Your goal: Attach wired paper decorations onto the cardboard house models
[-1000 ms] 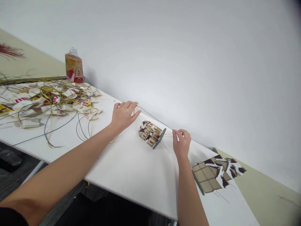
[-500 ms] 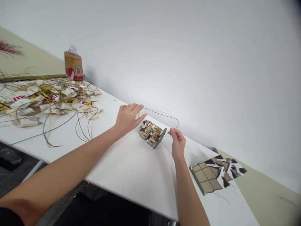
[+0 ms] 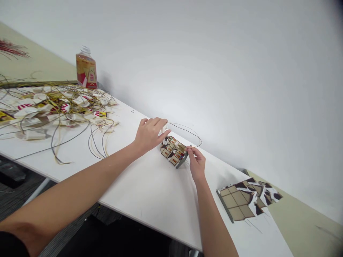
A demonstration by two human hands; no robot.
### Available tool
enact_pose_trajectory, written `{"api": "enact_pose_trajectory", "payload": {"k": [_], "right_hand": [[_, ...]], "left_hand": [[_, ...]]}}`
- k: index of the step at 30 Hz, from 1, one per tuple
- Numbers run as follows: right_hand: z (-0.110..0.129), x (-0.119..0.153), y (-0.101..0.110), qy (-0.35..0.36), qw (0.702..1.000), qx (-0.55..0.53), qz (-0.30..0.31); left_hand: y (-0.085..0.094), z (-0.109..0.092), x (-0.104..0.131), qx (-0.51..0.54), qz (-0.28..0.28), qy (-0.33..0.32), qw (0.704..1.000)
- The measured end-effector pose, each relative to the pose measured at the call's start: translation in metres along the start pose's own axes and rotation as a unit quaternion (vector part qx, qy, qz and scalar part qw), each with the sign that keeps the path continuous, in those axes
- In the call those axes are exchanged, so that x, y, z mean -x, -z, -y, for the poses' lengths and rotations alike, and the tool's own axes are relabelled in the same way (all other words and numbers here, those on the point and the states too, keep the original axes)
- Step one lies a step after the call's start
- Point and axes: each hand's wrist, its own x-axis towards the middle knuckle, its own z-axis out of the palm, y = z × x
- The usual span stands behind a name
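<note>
A small model house point(image 3: 170, 152) with dark-framed beige walls and tiny orange windows lies on its side on the white table point(image 3: 150, 192). Its grey base point(image 3: 182, 161) faces right. My left hand point(image 3: 150, 134) is above the house's far-left end, closed on a small white piece point(image 3: 164, 127) mostly hidden by the fingers. From there a thin dark wire point(image 3: 187, 130) loops rightward along the wall and bends back to my right hand point(image 3: 197, 162). The fingertips of that hand pinch the wire at the upper edge of the base.
On the left lies a heap of white pieces with tangled yellow and black wires point(image 3: 61, 107). Behind it stands a labelled bottle point(image 3: 86, 69). A second model building point(image 3: 241, 201) lies near the table's right end. The white wall point(image 3: 214, 71) runs along the back edge.
My right hand has moved left with the wire, from beside the base to its upper edge. My left hand keeps its grip on the white piece.
</note>
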Motion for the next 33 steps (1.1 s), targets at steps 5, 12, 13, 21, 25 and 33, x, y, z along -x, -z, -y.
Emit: {"api": "enact_pose_trajectory", "payload": {"k": [5, 12, 13, 21, 25, 33], "right_hand": [[-0.005, -0.001, 0.001, 0.023, 0.996, 0.088, -0.009], [0.006, 0.001, -0.004, -0.106, 0.993, 0.023, 0.038], [0.01, 0.001, -0.005, -0.119, 0.991, 0.008, 0.053], [0.028, 0.005, -0.009, -0.221, 0.973, -0.04, 0.052], [0.027, 0.006, -0.011, -0.23, 0.971, -0.049, 0.048], [0.023, 0.002, -0.004, -0.201, 0.975, -0.022, 0.09]], "left_hand": [[0.0, 0.0, 0.001, -0.004, 0.003, -0.003, 1.0], [-0.001, -0.001, 0.001, -0.017, 0.007, -0.009, 1.0], [-0.001, -0.001, 0.001, -0.017, 0.007, -0.009, 1.0], [-0.003, -0.001, 0.002, -0.017, 0.007, -0.013, 1.0], [-0.004, -0.001, 0.002, -0.013, 0.017, -0.009, 1.0], [-0.005, -0.003, 0.005, -0.032, 0.03, -0.028, 0.999]]}}
